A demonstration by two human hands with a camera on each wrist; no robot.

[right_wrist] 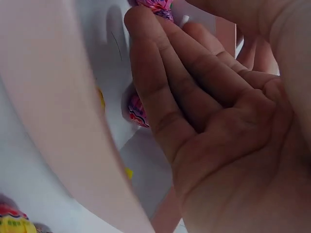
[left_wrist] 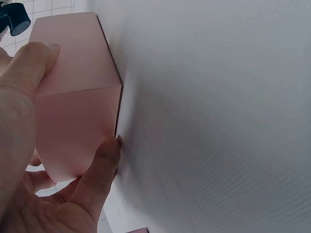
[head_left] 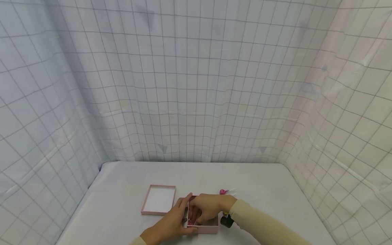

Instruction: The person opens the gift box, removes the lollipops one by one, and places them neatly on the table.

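An uncovered pink box sits near the front of the table. My left hand grips its left end, thumb on the near wall and fingers spread along the other sides; the left wrist view shows this thumb and a fingertip pressed on the pink card. My right hand reaches down inside the box. Its thumb and fingertips pinch a pink-wrapped lollipop at the box's left end. Another purple-wrapped lollipop lies on the box floor beside the fingers, partly hidden by them.
Left of the box lies its pink-rimmed lid, white inside facing up. A pink lollipop rests on the table beyond the right wrist. A red and yellow lollipop lies outside the box wall. Gridded white curtains surround the table.
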